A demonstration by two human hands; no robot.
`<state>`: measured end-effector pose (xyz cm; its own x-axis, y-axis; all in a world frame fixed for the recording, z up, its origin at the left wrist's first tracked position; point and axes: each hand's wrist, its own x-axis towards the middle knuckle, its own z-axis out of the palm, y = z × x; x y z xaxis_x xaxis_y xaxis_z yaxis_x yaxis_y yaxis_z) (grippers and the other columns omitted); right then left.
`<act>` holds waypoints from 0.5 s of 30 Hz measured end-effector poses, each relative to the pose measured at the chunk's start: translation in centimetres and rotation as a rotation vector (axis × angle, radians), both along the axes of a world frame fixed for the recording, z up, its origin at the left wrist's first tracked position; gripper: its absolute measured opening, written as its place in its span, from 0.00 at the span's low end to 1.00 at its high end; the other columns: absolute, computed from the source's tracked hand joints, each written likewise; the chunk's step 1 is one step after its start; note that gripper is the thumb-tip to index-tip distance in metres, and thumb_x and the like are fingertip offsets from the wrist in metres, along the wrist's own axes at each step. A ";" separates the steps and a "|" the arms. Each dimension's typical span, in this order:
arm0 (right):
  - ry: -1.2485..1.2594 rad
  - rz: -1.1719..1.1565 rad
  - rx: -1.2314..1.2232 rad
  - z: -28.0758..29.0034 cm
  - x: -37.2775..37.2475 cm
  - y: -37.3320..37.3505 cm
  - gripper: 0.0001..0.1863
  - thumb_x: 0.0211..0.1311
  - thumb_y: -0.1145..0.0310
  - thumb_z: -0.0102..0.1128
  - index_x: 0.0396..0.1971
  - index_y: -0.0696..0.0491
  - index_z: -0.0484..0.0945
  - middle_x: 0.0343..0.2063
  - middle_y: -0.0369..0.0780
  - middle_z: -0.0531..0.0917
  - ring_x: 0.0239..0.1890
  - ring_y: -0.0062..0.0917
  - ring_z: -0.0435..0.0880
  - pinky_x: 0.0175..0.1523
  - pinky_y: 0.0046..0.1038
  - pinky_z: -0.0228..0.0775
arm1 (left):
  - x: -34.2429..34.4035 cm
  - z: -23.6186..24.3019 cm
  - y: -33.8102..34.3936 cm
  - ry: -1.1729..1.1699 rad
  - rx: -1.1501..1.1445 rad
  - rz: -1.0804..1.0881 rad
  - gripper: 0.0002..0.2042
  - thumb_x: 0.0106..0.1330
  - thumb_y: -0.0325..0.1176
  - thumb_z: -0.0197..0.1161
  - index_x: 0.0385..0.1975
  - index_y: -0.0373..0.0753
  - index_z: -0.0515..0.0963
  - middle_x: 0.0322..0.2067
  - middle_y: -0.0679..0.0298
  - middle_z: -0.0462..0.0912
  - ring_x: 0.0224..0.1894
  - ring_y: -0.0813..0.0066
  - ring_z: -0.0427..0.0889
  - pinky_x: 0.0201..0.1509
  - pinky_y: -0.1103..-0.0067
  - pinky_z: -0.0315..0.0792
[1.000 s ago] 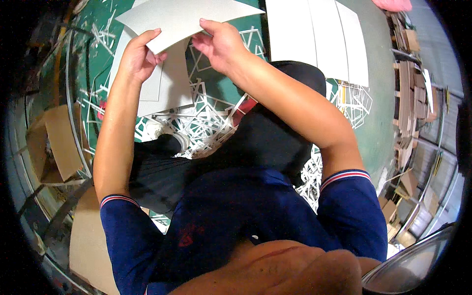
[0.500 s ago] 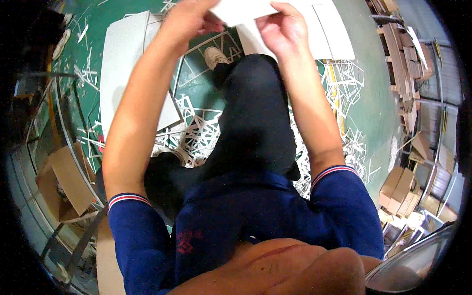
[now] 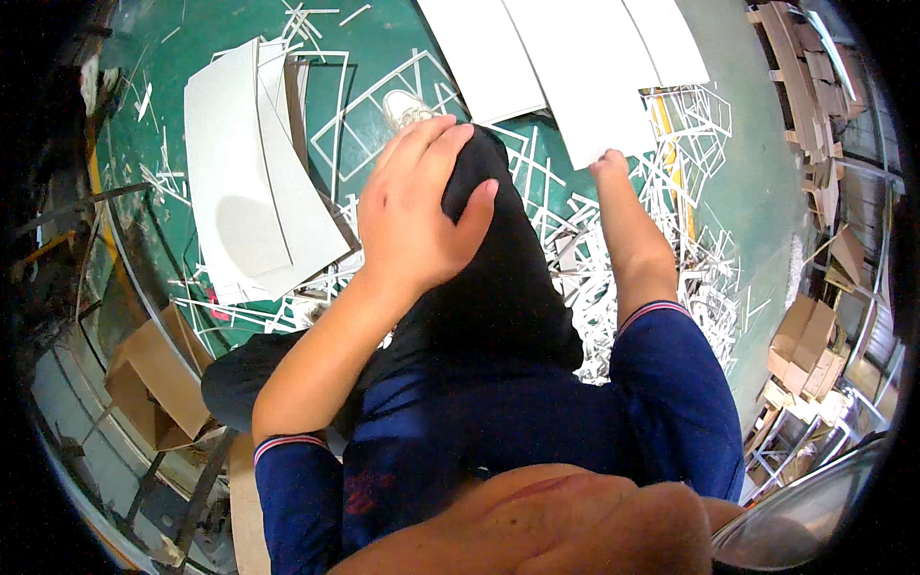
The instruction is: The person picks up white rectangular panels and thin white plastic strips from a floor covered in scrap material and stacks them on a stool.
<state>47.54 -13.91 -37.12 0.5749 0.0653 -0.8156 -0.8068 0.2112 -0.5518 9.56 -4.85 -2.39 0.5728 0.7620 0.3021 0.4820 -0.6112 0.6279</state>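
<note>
My right hand (image 3: 610,165), arm stretched forward, pinches the near corner of a long white cardboard sheet (image 3: 589,91). This sheet lies among other white sheets at the upper right, next to a second white sheet (image 3: 479,57). My left hand (image 3: 412,206) is over my raised knee, fingers extended and thumb apart, with nothing in it. Whether its palm rests on the knee I cannot tell. Left of my knee, a pile of greyish-white sheets (image 3: 225,163) sits on the floor.
White offcut strips (image 3: 589,287) cover the green floor (image 3: 206,115) around my legs. A cut-out lattice frame (image 3: 383,101) lies near my shoe (image 3: 404,107). Cardboard boxes stand at the left (image 3: 158,379) and right (image 3: 803,335). Stacked brown boards (image 3: 800,96) line the far right.
Both hands were together at the top, holding a white sheet. My left hand has let go and come back over the knee; my right hand has moved lower right, at a sheet's corner.
</note>
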 end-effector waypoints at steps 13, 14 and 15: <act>-0.129 0.220 -0.025 5.1 11.3 8.5 0.15 0.56 0.66 0.48 0.41 0.59 0.67 0.42 0.48 0.72 0.43 0.38 0.74 0.49 0.41 0.68 | 1.1 0.0 1.9 -0.068 -0.027 -0.005 0.21 0.41 0.29 0.63 0.40 0.34 0.74 0.43 0.51 0.75 0.45 0.53 0.74 0.50 0.69 0.67; -0.058 0.207 -0.024 5.8 10.6 9.3 0.17 0.57 0.66 0.48 0.44 0.60 0.66 0.44 0.48 0.72 0.45 0.39 0.74 0.52 0.42 0.67 | 1.0 0.0 2.0 -0.060 -0.038 -0.017 0.21 0.41 0.29 0.63 0.40 0.33 0.74 0.43 0.51 0.74 0.45 0.53 0.74 0.50 0.69 0.68; -0.050 0.223 -0.024 6.7 9.9 9.9 0.17 0.57 0.66 0.48 0.44 0.60 0.66 0.44 0.48 0.72 0.45 0.39 0.74 0.52 0.42 0.67 | 1.0 0.0 2.0 -0.052 -0.039 0.000 0.21 0.41 0.29 0.63 0.40 0.33 0.74 0.43 0.51 0.74 0.45 0.53 0.74 0.50 0.69 0.68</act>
